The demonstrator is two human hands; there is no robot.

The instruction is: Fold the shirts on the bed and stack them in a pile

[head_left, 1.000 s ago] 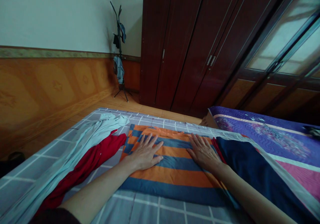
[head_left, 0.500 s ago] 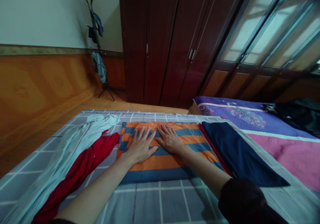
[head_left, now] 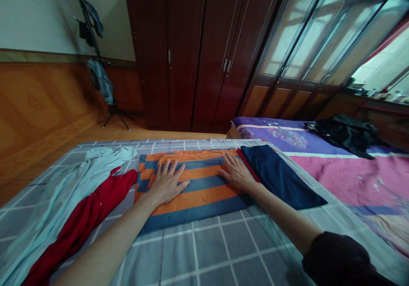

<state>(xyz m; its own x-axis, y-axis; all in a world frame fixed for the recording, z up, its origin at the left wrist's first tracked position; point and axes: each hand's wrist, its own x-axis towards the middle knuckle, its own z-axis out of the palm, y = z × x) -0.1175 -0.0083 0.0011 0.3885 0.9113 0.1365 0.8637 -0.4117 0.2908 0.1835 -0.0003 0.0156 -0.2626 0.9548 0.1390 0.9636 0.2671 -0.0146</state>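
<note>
Had left hand (head_left: 166, 184) and right hand (head_left: 238, 173) spread wide, both empty, pressed onto opposite sides of the striped shirt (head_left: 203, 194), probably for even flattening against the bed (head_left: 211, 245).

Premises: a home bedroom. Evidenced by a checked bedspread (head_left: 207, 252) beneath both hands (head_left: 166, 183), a dark red wardrobe (head_left: 198, 56) beyond them, and a coat rack (head_left: 92, 35) beyond the left hand.
</note>
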